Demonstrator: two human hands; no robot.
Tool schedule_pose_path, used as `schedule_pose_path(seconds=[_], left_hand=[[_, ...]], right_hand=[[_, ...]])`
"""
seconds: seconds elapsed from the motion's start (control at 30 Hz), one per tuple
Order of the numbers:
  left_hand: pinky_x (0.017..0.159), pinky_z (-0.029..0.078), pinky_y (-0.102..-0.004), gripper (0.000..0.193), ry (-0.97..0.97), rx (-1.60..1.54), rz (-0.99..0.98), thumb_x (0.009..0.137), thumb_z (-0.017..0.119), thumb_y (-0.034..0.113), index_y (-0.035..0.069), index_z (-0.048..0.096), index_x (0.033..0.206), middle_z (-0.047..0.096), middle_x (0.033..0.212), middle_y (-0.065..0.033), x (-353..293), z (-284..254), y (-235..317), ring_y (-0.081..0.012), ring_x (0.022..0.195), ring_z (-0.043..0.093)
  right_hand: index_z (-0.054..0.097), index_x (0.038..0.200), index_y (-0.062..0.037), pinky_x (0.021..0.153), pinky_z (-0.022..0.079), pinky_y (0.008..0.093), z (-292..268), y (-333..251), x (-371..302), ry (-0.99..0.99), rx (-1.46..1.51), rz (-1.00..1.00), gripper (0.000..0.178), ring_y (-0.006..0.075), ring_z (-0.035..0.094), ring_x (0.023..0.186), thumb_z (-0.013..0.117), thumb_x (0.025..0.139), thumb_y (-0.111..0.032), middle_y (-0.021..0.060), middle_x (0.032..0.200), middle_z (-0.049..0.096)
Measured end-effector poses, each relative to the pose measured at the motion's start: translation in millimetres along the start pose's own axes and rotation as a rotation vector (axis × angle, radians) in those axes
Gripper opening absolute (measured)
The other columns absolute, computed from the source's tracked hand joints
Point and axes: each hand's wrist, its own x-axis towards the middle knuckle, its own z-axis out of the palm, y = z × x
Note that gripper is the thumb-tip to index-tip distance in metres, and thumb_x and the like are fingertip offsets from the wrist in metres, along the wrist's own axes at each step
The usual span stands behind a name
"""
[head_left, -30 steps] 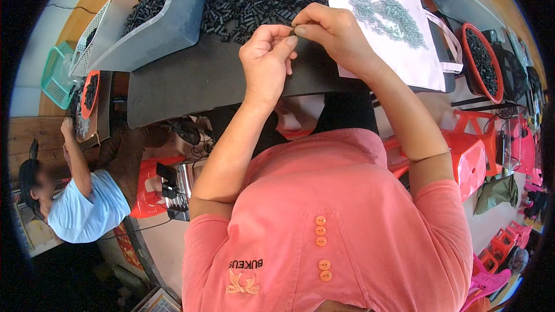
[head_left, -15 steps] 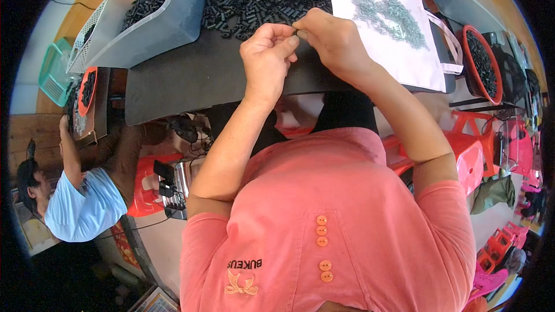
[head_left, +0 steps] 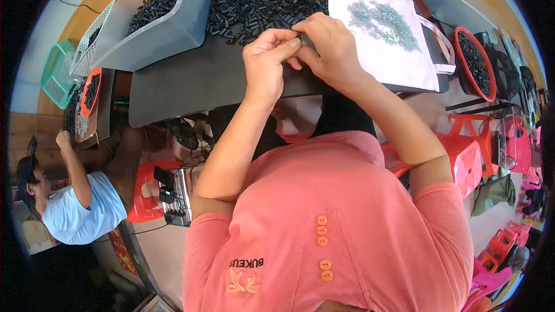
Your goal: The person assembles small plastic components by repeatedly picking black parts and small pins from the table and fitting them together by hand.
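My left hand (head_left: 267, 60) and my right hand (head_left: 325, 48) meet fingertip to fingertip over the dark table (head_left: 191, 84). Together they pinch a small dark part (head_left: 303, 40), mostly hidden by the fingers. Just beyond the hands lies a heap of small black cylindrical parts (head_left: 260, 8). To the right, a white sheet (head_left: 399, 60) carries a scatter of small grey metal pieces (head_left: 384, 20).
A clear bin of black parts (head_left: 156, 29) stands at the back left, with a white basket (head_left: 87, 37) and a green basket (head_left: 55, 75) beside it. A red bowl of black parts (head_left: 477, 63) sits at the right. Another person in a light blue shirt (head_left: 84, 208) works at lower left. Red stools (head_left: 468, 156) stand below.
Both hands stay together at the same spot with small finger movements; the view has shifted slightly.
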Motion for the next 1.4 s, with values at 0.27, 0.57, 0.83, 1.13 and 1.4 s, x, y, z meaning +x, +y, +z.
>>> schedule_pose_path(seconds=[0.27, 0.57, 0.83, 1.13, 1.4], left_hand=[[0.055, 0.048, -0.024, 0.011, -0.079, 0.212, 0.005, 0.089, 0.064, 0.006, -0.005, 0.065, 0.087, 0.067, 0.079, -0.0085, -3, -3, -1, -0.0129, 0.064, 0.061], [0.051, 0.046, -0.0239, 0.013, -0.144, 0.191, -0.013, 0.09, 0.062, 0.007, -0.004, 0.063, 0.083, 0.064, 0.073, -0.0065, -4, -5, 2, -0.0125, 0.059, 0.057], [0.055, 0.051, -0.0279, 0.011, 0.006, 0.432, 0.244, 0.086, 0.064, 0.008, -0.003, 0.066, 0.084, 0.066, 0.077, -0.0096, -4, 4, 54, -0.0162, 0.064, 0.063], [0.064, 0.049, -0.0308, 0.012, 0.334, 1.464, 0.791, 0.08, 0.068, 0.007, 0.003, 0.069, 0.091, 0.067, 0.08, -0.0076, 71, -85, 175, -0.0177, 0.071, 0.063], [0.081, 0.048, -0.0365, 0.013, -0.311, 1.483, 0.881, 0.075, 0.07, 0.007, 0.006, 0.068, 0.088, 0.062, 0.093, -0.0068, 47, 13, 41, -0.0261, 0.094, 0.056]], right_hand=[[0.055, 0.077, -0.0083, 0.06, 0.047, 0.0366, 1, -3, -7, 0.051, -0.15, -0.125, 0.02, 0.0249, 0.056, 0.067, 0.069, 0.066, -0.016, 0.006, 0.074, 0.052], [0.05, 0.069, -0.0099, 0.051, 0.046, 0.0357, 1, -7, -10, 0.021, -0.164, -0.131, 0.019, 0.0236, 0.054, 0.057, 0.068, 0.066, -0.017, 0.0059, 0.067, 0.049], [0.065, 0.096, -0.0078, 0.056, 0.05, 0.0366, -23, -3, 6, 0.047, 0.115, 0.087, 0.029, 0.0248, 0.062, 0.065, 0.076, 0.071, -0.018, 0.0079, 0.075, 0.058], [0.069, 0.093, -0.0045, 0.057, 0.046, 0.0258, -80, 60, -28, 0.149, 0.216, 0.505, 0.014, 0.0121, 0.058, 0.061, 0.069, 0.082, -0.013, 0.0061, 0.068, 0.063], [0.07, 0.091, -0.0041, 0.058, 0.046, 0.0252, -71, 59, -42, 0.07, 0.327, 0.649, 0.011, 0.0108, 0.06, 0.063, 0.068, 0.082, -0.011, 0.007, 0.07, 0.065]])
